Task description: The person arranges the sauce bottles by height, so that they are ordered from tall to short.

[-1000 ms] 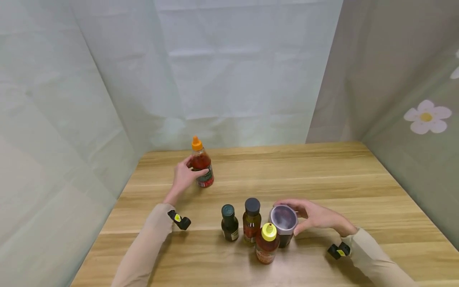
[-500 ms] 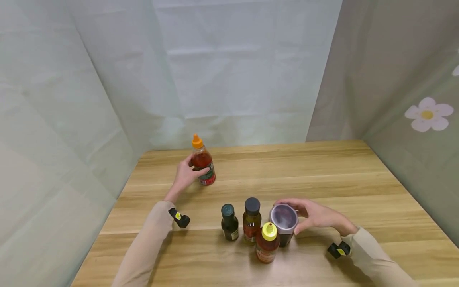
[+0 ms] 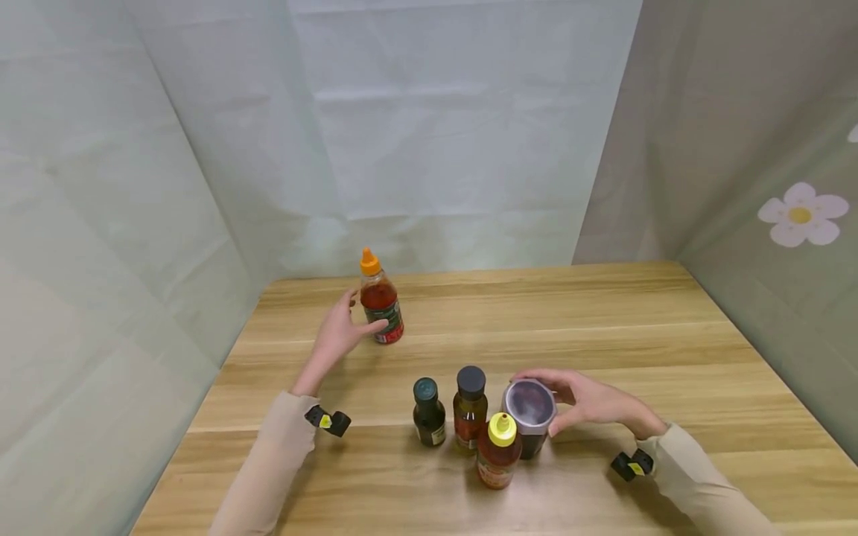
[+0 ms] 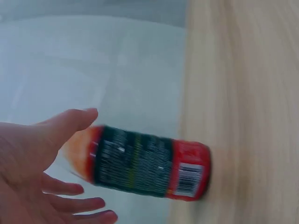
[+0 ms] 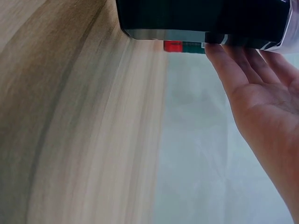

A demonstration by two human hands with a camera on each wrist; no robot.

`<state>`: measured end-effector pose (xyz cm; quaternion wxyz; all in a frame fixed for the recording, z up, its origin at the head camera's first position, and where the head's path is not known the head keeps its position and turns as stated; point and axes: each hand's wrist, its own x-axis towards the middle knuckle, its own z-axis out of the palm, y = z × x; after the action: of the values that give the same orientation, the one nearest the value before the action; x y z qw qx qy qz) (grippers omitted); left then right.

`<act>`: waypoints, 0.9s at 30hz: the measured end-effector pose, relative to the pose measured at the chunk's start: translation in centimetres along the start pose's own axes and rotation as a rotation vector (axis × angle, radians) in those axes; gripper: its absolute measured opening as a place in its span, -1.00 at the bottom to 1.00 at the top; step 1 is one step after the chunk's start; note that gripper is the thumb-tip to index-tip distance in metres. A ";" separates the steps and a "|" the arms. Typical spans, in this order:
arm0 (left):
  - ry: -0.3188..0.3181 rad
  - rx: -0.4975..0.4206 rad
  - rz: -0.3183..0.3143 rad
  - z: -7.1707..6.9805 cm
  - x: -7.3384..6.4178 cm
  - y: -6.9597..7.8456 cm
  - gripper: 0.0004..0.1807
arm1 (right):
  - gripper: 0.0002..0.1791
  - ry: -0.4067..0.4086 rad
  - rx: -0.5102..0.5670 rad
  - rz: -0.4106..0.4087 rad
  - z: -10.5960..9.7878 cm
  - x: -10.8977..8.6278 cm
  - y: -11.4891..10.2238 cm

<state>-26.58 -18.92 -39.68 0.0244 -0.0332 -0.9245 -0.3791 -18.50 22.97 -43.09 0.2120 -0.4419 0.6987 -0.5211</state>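
Note:
Near the back left of the table, an orange-capped squeeze bottle of red sauce (image 3: 382, 304) stands upright. My left hand (image 3: 338, 327) is beside it with fingers spread and thumb out. In the left wrist view, a gap shows between that hand (image 4: 37, 163) and the bottle's dark green label (image 4: 135, 161). At the front, my right hand (image 3: 596, 402) holds a dark jar with a translucent greyish-purple top (image 3: 529, 406), fingers behind it and thumb on the right side. The right wrist view shows the fingers (image 5: 247, 70) against the jar's dark wall (image 5: 201, 21).
Close to the jar stand a yellow-capped squeeze bottle (image 3: 497, 454), a black-capped bottle (image 3: 471, 417) and a small dark bottle with a green cap (image 3: 429, 417). Pale cloth walls (image 3: 429, 149) enclose the wooden table (image 3: 576, 313) at the back and sides.
My left hand has let go of the orange-capped bottle and drawn back a little to the left, after the bottle shifted slightly right and back. The right hand stays at the jar.

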 end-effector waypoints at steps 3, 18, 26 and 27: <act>-0.037 -0.034 0.061 -0.4 -1.4 0.6 -0.12 | -0.13 -0.001 0.001 -0.003 0.0 0.1 0.1; -0.336 -0.431 0.630 2.3 -7.2 3.2 -0.33 | -0.12 0.011 0.023 -0.001 -0.1 0.1 0.5; -0.427 -0.387 0.611 6.0 -8.1 4.1 -0.31 | -0.13 0.015 0.025 0.010 -0.1 0.1 0.6; -0.449 -0.406 0.609 6.3 -8.0 4.2 -0.32 | -0.13 0.019 0.023 0.011 -0.1 0.1 0.6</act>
<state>-18.36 -11.85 -41.84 -0.0735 -0.3903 -0.7616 -0.5120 -18.84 23.01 -43.62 0.2134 -0.4308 0.6971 -0.5319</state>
